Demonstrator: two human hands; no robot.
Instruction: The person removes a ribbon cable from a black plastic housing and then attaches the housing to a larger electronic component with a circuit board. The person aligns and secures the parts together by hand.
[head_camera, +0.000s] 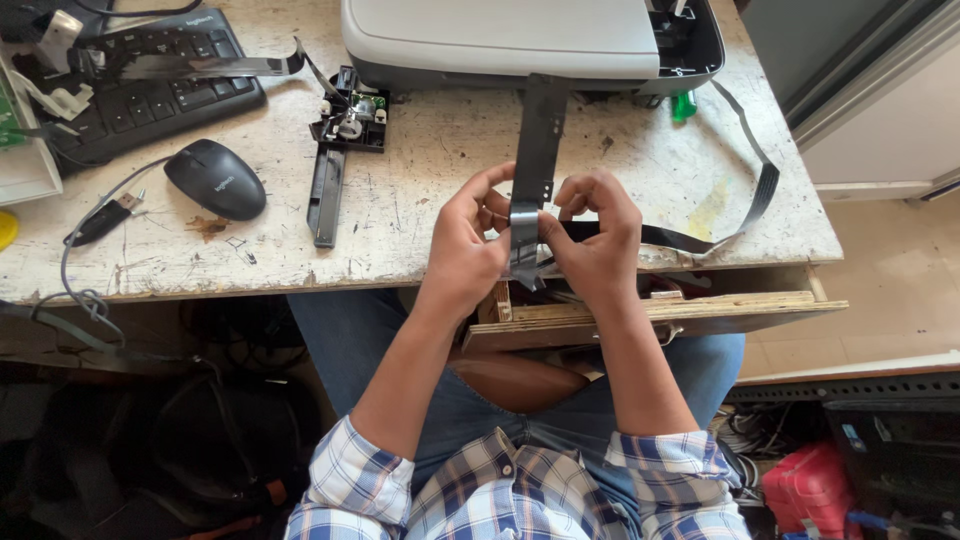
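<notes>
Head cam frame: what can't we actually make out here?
- Lower end of the dark metal strip: covered by the left hand and right hand.
- Open drawer contents: hidden by hands and desk edge.
- Grey printer: back cut off by top edge.
- Keyboard: left part cut by frame, partly under loose parts.
- Small black mechanism: too small for detail.

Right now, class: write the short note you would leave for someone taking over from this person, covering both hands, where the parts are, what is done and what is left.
Left hand and right hand: both pinch a flat dark metal strip, held upright over the open drawer.
A dark ribbon cable runs from the hands around to the printer.
Done: a small black assembly lies on the table.
Left: strip and cable not put down.
</notes>
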